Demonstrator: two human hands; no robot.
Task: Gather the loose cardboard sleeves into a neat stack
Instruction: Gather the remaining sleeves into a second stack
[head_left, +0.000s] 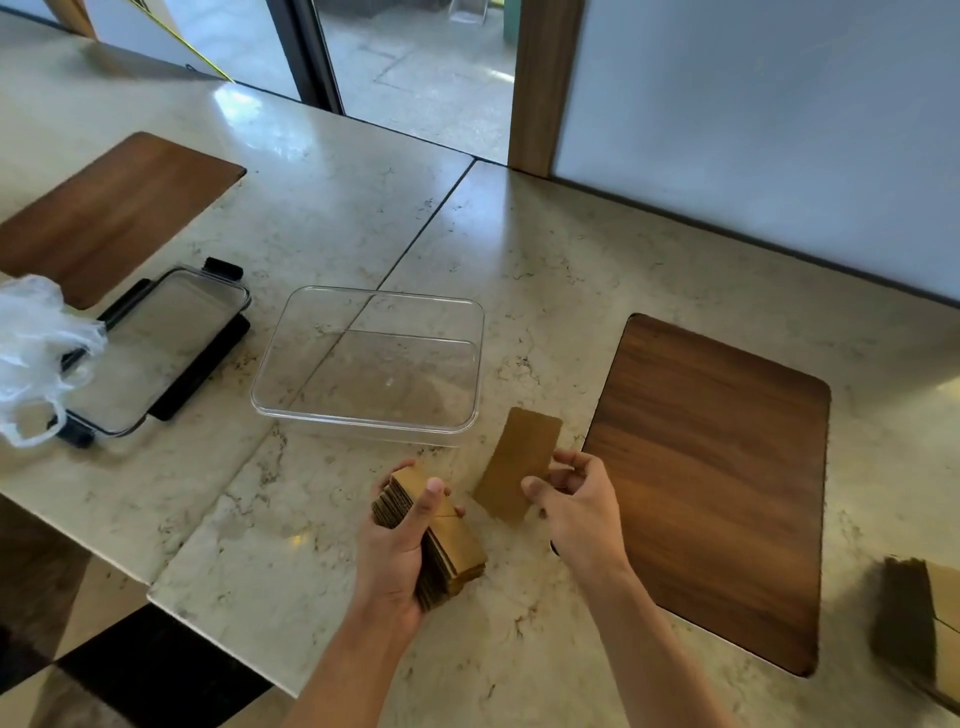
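1. Left hand (400, 545): closed around a stack of cardboard sleeves (441, 540), thumb across the top face, fingers wrapped under. The stack is held just above the desk (545, 291) near its front edge, long axis running away from the body and angled slightly right. Layer edges visible on the left side, fairly well aligned.
2. Right hand (574, 501): pinching a single cardboard sleeve (519, 462) by its right edge, thumb on the near face, fingers behind. The other fingers are loosely curled.
3. The single sleeve is flat and tilted, its far end pointing up toward the container, its near end just right of the stack's top. Small gap between the two; not touching.
4. Both hands are close together over the desk, with the stack left and the sleeve right.
5. Clear plastic container (363, 364): sits open on the desk just beyond the hands, nothing visible inside.
6. Container lid (161, 343) with black clips lies flat to the left of the container, with a crumpled clear plastic bag (31, 343) overlapping its left end.
7. Wooden inlay panel (727, 493) in the desk just right of the right hand; another wooden panel (104, 213) at far left.
8. More brown cardboard (919, 623) at the right edge of view, blurred; cannot tell whether it is stacked sleeves.
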